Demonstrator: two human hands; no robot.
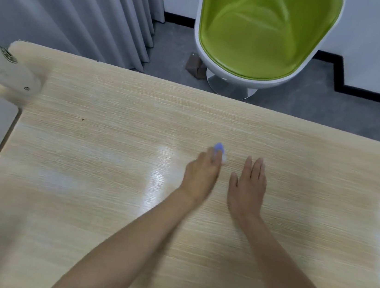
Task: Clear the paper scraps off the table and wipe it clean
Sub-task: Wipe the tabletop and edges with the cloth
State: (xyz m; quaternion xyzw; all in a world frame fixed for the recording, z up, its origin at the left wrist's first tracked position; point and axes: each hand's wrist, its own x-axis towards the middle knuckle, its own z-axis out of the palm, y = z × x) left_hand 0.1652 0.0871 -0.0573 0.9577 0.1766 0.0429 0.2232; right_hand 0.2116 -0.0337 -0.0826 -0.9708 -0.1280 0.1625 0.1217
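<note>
one small crumpled blue-and-white paper scrap (219, 147) is pinched at the curled fingertips of the left hand (200, 176), near the middle of the glossy, pale wood-grain table (113, 133). the right hand (248, 187) is laid flat just beside it, fingers straight, nothing held. one rounded green-cushioned, white-shelled chair (266, 33) is seen beyond the table.

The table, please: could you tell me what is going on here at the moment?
A person is working at the light wooden table. Their left hand pinches a small blue-and-white paper scrap at its fingertips, near the middle of the tabletop. The right hand lies beside it, apart, with fingers straight and holding nothing. The picture is blurred, so I cannot tell whether the scrap is lifted or touching the surface. A green chair stands beyond the far edge.
</note>
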